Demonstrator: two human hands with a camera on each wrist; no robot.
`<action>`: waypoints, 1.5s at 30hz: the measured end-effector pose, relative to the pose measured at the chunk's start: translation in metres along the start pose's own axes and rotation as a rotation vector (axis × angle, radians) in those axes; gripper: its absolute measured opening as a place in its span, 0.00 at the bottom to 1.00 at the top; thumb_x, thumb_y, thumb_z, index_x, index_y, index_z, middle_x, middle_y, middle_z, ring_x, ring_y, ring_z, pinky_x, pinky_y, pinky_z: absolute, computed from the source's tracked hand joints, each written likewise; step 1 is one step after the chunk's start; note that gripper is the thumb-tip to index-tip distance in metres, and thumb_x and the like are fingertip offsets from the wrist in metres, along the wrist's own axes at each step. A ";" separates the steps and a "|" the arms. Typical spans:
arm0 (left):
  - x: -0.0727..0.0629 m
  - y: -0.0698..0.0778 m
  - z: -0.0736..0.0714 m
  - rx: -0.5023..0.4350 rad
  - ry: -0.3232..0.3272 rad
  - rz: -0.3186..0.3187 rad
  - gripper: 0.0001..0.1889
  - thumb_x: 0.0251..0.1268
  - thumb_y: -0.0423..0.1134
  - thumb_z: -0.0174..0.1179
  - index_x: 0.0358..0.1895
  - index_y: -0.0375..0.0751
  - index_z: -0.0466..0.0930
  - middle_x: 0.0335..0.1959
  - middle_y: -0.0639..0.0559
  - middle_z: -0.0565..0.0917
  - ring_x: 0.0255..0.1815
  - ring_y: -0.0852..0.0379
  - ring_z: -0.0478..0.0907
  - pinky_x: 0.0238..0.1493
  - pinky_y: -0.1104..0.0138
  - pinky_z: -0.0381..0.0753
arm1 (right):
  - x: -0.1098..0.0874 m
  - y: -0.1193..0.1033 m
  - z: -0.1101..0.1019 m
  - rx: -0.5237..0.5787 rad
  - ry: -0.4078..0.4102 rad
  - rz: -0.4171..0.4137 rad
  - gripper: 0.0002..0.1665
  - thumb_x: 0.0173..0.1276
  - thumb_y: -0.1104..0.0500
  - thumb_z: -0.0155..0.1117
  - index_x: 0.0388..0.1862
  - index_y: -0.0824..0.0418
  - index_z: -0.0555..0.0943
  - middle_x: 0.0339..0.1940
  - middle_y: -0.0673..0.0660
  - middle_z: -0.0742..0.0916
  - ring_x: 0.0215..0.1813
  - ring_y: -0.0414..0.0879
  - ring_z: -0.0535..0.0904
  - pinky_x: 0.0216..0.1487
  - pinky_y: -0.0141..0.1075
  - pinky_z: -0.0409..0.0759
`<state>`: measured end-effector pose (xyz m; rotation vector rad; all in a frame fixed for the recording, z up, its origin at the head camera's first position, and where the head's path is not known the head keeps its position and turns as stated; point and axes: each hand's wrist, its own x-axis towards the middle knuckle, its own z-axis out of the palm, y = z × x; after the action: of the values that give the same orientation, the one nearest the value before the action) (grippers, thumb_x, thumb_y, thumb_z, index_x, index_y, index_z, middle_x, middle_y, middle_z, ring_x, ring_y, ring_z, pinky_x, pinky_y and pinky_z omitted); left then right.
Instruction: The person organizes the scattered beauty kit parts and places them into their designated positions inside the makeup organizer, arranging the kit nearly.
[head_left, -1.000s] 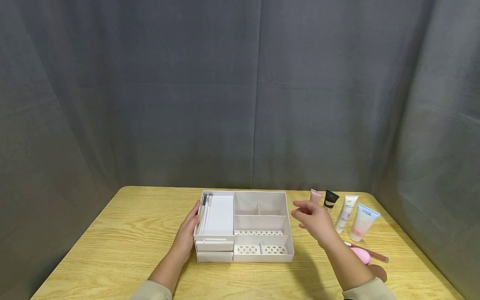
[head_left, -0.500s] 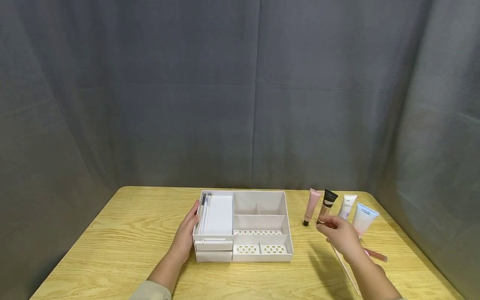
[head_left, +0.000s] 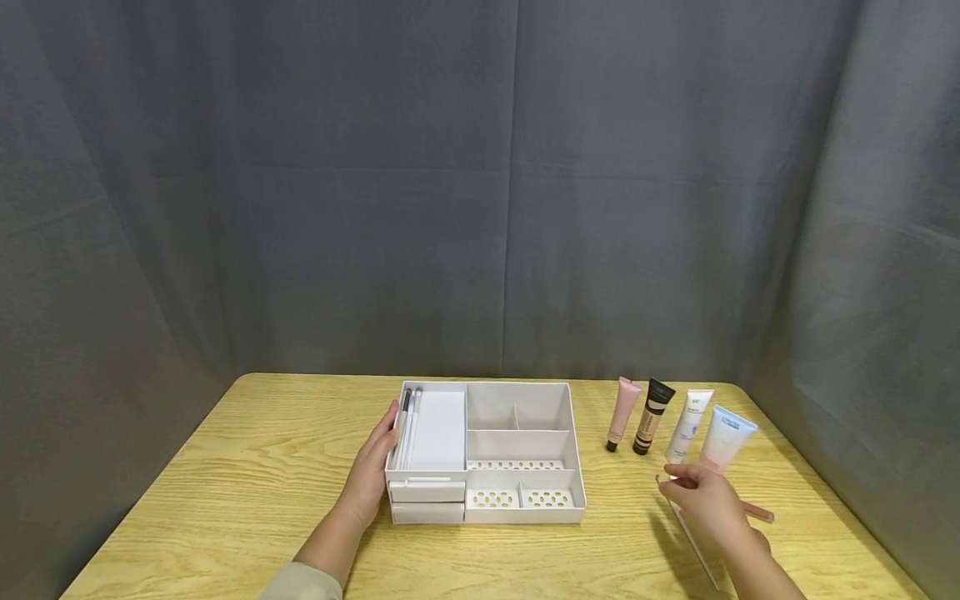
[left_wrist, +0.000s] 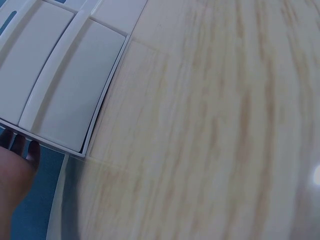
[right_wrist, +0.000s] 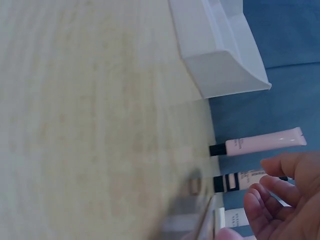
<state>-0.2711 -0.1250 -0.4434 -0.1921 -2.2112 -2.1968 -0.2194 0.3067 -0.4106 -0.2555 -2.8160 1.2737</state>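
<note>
My left hand (head_left: 367,475) rests along the left wall of a white desktop organizer (head_left: 525,517); in the left wrist view its fingertips (left_wrist: 33,148) touch the box's edge. Slim makeup brushes (head_left: 408,427) lie in the organizer's upper left tray, and its right-hand compartments hold nothing. My right hand (head_left: 708,504) hovers at the right, fingers loosely bent and thumb apart, just below a white tube (head_left: 690,423). A thin, light-coloured stick (head_left: 693,542) runs along the hand's left side, partly covered by it. Nothing shows between the right fingers in the right wrist view.
A pink tube (head_left: 624,412), a black-topped beige tube (head_left: 654,417) and a blue-and-white tube (head_left: 727,435) stand in a row beside the white one. A brownish slim tube (head_left: 759,512) pokes out past the right hand. Grey curtain (head_left: 480,208) hangs behind the table.
From beside the organizer's right edge, my right hand has moved right and down to the small items. The thin stick has come into view. My left hand stays put.
</note>
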 end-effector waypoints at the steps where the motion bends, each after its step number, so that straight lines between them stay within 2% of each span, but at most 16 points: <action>1: 0.000 0.000 0.000 0.002 0.001 0.000 0.30 0.77 0.44 0.36 0.79 0.52 0.48 0.82 0.52 0.46 0.83 0.46 0.37 0.80 0.45 0.36 | 0.000 0.003 0.001 -0.014 -0.002 0.000 0.26 0.69 0.61 0.59 0.59 0.79 0.74 0.40 0.64 0.85 0.36 0.43 0.77 0.31 0.29 0.77; 5: 0.000 0.000 0.000 -0.004 0.002 0.008 0.30 0.77 0.44 0.37 0.79 0.51 0.48 0.82 0.52 0.46 0.83 0.45 0.37 0.80 0.45 0.36 | 0.000 0.012 0.004 -0.059 -0.004 0.016 0.26 0.68 0.59 0.60 0.57 0.78 0.75 0.42 0.66 0.85 0.36 0.45 0.77 0.31 0.30 0.75; 8: -0.001 0.001 0.000 -0.014 0.002 0.014 0.30 0.77 0.43 0.37 0.79 0.49 0.49 0.82 0.50 0.47 0.82 0.45 0.37 0.80 0.45 0.36 | -0.002 0.016 0.007 -0.069 -0.008 0.043 0.26 0.68 0.59 0.59 0.58 0.78 0.75 0.39 0.64 0.85 0.32 0.45 0.75 0.27 0.31 0.74; 13: -0.001 0.001 0.000 -0.010 0.006 0.017 0.30 0.76 0.43 0.37 0.79 0.50 0.49 0.82 0.50 0.47 0.82 0.44 0.37 0.80 0.45 0.36 | -0.003 0.019 0.010 -0.094 0.002 0.039 0.27 0.66 0.60 0.60 0.58 0.78 0.75 0.34 0.60 0.85 0.25 0.43 0.73 0.22 0.30 0.71; 21: -0.001 0.001 -0.001 -0.002 -0.002 0.023 0.29 0.77 0.42 0.36 0.79 0.50 0.48 0.82 0.50 0.46 0.82 0.44 0.37 0.80 0.45 0.36 | -0.002 0.018 0.012 -0.193 0.032 0.031 0.29 0.63 0.59 0.60 0.59 0.76 0.75 0.39 0.66 0.86 0.31 0.46 0.74 0.27 0.33 0.71; 26: -0.002 0.002 0.000 -0.008 -0.004 0.023 0.29 0.77 0.42 0.36 0.79 0.50 0.48 0.82 0.50 0.46 0.82 0.45 0.37 0.80 0.46 0.36 | -0.003 0.017 0.015 -0.221 0.035 0.037 0.29 0.63 0.61 0.59 0.60 0.76 0.75 0.32 0.59 0.85 0.27 0.44 0.74 0.25 0.33 0.70; 30: -0.001 0.002 0.000 -0.017 -0.003 0.022 0.29 0.77 0.41 0.37 0.79 0.50 0.49 0.81 0.50 0.47 0.82 0.45 0.37 0.80 0.46 0.36 | -0.004 0.017 0.017 -0.239 0.024 0.034 0.27 0.61 0.63 0.59 0.58 0.76 0.76 0.27 0.53 0.84 0.23 0.43 0.73 0.23 0.33 0.69; 36: -0.002 0.002 0.000 -0.014 0.002 0.017 0.29 0.77 0.42 0.37 0.79 0.49 0.49 0.81 0.50 0.47 0.82 0.45 0.37 0.80 0.46 0.36 | -0.003 0.017 0.017 -0.298 0.006 0.032 0.24 0.58 0.63 0.60 0.53 0.74 0.80 0.37 0.63 0.88 0.29 0.45 0.76 0.27 0.34 0.73; 39: -0.002 0.002 0.000 -0.004 0.005 0.015 0.29 0.77 0.42 0.37 0.79 0.50 0.49 0.81 0.51 0.47 0.82 0.45 0.38 0.80 0.46 0.37 | -0.003 0.018 0.017 -0.319 0.007 0.017 0.23 0.57 0.63 0.60 0.52 0.73 0.81 0.39 0.64 0.88 0.31 0.46 0.76 0.28 0.35 0.73; 45: -0.001 0.001 -0.001 -0.006 -0.005 0.010 0.29 0.77 0.43 0.37 0.79 0.52 0.48 0.82 0.51 0.47 0.82 0.45 0.37 0.80 0.45 0.37 | -0.004 0.020 0.017 -0.352 -0.001 -0.018 0.18 0.54 0.64 0.61 0.44 0.70 0.84 0.30 0.57 0.86 0.29 0.47 0.74 0.26 0.35 0.71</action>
<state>-0.2702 -0.1256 -0.4421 -0.2087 -2.2011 -2.2004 -0.2145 0.3067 -0.4365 -0.2384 -3.0197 0.7657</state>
